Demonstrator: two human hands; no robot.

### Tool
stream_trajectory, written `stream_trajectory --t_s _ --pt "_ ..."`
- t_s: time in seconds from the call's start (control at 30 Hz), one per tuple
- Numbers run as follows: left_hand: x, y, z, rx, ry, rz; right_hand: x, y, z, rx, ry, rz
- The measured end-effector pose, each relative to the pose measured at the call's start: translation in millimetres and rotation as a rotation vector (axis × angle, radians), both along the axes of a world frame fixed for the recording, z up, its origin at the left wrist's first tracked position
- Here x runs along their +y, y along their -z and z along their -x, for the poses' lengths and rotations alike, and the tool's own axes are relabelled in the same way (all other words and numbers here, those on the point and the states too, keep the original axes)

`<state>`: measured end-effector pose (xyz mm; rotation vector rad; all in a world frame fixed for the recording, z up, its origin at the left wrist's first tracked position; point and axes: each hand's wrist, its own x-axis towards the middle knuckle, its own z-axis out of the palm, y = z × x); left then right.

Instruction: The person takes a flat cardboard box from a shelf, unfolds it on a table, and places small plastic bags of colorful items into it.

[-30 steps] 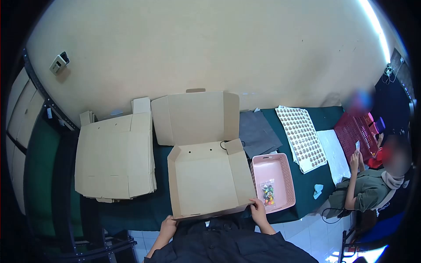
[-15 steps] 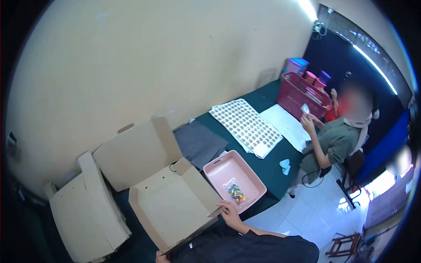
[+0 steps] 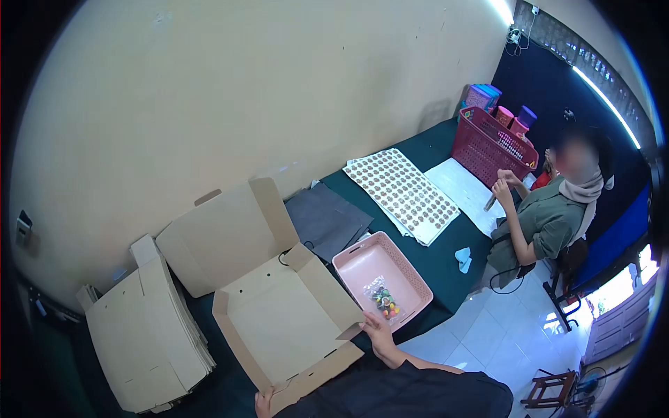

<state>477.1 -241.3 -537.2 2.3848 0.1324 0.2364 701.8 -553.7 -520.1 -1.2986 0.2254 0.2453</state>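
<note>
An open cardboard box [image 3: 279, 327] lies in front of me with its lid [image 3: 216, 244] tilted back against the wall. My left hand [image 3: 263, 403] is closed on the box's near left corner, its fingers partly cut off by the frame edge. At the near right corner, my right hand [image 3: 378, 333] pinches a small side flap. The front panel [image 3: 317, 376] leans outward toward my body. Just beyond my right hand stands a pink basket [image 3: 411, 279], holding a clear bag of small colourful pieces [image 3: 383, 298].
Flattened cardboard boxes [image 3: 146, 334] are stacked at left. Dark grey sheets [image 3: 327, 216], printed sticker sheets [image 3: 404, 191] and a light blue scrap [image 3: 463, 260] lie on the green-covered table [image 3: 446, 279]. A co-worker [image 3: 550, 216] works at the far right by a maroon basket [image 3: 488, 143].
The box's front panel has tipped outward, showing its inner face, with both my hands still at the corners. The co-worker's hands have lowered slightly. My view has shifted a little.
</note>
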Motion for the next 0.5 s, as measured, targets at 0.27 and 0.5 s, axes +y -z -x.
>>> stream_trajectory --t_s 0.27,0.5 --pt "3.1 7.0 3.4 -0.015 0.017 0.072 -6.6 -2.7 -1.8 0.202 0.231 -0.281" --pt "2.7 0.9 2.7 -0.016 0.015 0.037 -6.2 -19.2 2.9 0.321 0.232 -0.167"
